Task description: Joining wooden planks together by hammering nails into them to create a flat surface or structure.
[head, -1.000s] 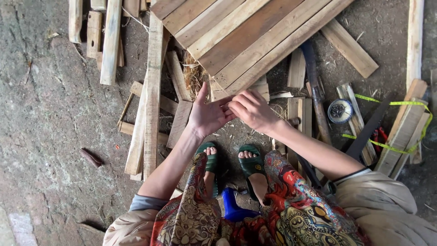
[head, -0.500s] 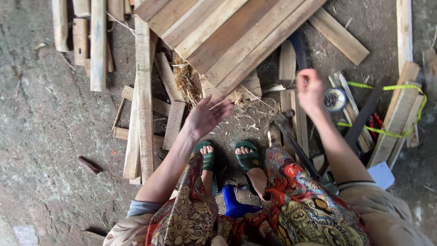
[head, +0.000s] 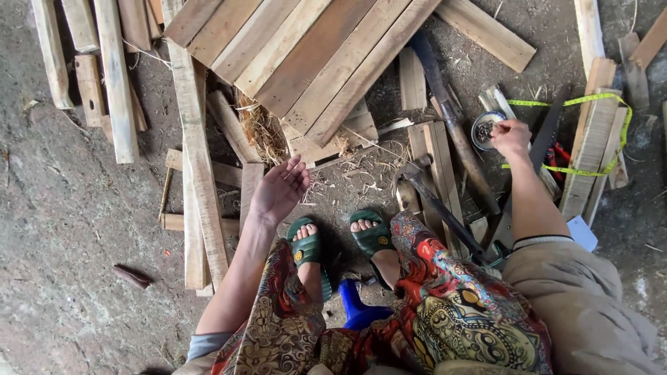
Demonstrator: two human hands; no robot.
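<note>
My left hand hovers palm-up and empty, fingers spread, above the dirt floor just left of my feet in green sandals. My right hand reaches out to the right, its fingertips at a small round metal tin lying among the wood scraps. I cannot tell whether the fingers pinch something from the tin. A panel of nailed wooden planks lies in front of me at the top centre.
A hammer rests by my right foot beside a long dark handle. A yellow-green measuring tape loops over slats at the right. Loose planks lie at the left, and a blue stool is under me.
Both hands were together near the panel's lower corner. The right hand swung right to the round tin; the left hand opened and stayed near the feet.
</note>
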